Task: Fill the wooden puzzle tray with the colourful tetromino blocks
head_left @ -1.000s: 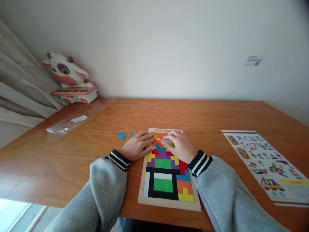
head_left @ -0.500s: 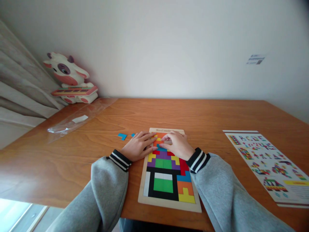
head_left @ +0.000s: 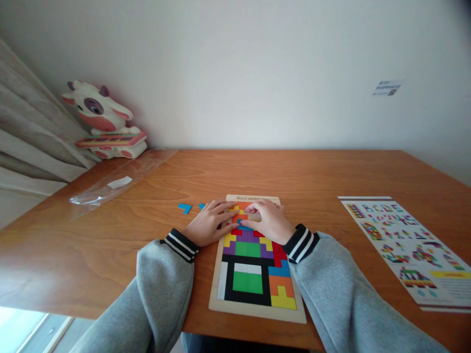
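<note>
A wooden puzzle board (head_left: 258, 313) lies upright to me on the table, filled largely with coloured block pieces. My left hand (head_left: 210, 224) rests over its upper left edge, fingers stretched out flat onto the pieces. Across the upper right part, my right hand (head_left: 271, 221) is bent, its thumb apart from the forefinger. The thumb tip touches or hovers by a blue puzzle piece (head_left: 244, 225); contact is not clear. Between thumb and forefinger shows bare board. Left of the board lies a loose blue piece (head_left: 185, 208); a second blue piece (head_left: 201, 206) is partly hidden behind my left hand.
A printed pattern sheet (head_left: 412, 245) lies at the right. On the left is a clear plastic bag (head_left: 110, 189) with a white label. A toy cow with a keyboard (head_left: 106, 120) stands in the back left corner, by the curtain (head_left: 29, 127).
The whole view has shifted slightly. Both hands stay at nearly the same places on the board, and no piece has visibly moved.
</note>
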Available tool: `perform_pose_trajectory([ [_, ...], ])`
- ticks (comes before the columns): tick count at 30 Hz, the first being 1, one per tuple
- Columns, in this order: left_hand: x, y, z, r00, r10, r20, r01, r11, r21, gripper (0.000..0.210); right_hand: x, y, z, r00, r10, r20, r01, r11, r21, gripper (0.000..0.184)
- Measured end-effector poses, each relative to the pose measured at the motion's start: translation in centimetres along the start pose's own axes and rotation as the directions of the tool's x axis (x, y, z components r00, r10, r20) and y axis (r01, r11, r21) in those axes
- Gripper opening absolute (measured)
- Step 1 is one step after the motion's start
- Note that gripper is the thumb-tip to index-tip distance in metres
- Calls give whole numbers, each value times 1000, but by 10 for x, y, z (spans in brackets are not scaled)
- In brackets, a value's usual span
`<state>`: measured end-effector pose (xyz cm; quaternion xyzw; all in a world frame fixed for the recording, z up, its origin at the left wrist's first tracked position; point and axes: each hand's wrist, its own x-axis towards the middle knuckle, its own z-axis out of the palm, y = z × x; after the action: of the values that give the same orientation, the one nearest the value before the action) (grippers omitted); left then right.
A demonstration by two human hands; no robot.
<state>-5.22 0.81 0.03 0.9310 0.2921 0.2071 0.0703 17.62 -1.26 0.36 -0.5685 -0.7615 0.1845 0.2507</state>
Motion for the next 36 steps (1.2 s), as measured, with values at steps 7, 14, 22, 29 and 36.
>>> perform_pose_trajectory([
  [7,-1,1,-1,1000,-6,17,6,1000,-6,38,2,4,4,999,45,-4,-45,999,4,30],
  [14,1,3,0,999,-21,-46,20,1000,-22,33,1,0,1,1000,-2,22,1,998,62,20],
  [22,2,4,3,994,-18,-112,13,999,-50,33,-3,-2,0,999,32,-31,-33,999,-31,31],
  [29,1,1,5,994,-13,-107,7,999,-53,33,-1,-1,1,997,83,-7,-83,997,3,29],
  [36,2,2,3,995,-15,-102,6,996,-84,26,-3,-7,-1,1000,18,23,-19,999,50,21],
])
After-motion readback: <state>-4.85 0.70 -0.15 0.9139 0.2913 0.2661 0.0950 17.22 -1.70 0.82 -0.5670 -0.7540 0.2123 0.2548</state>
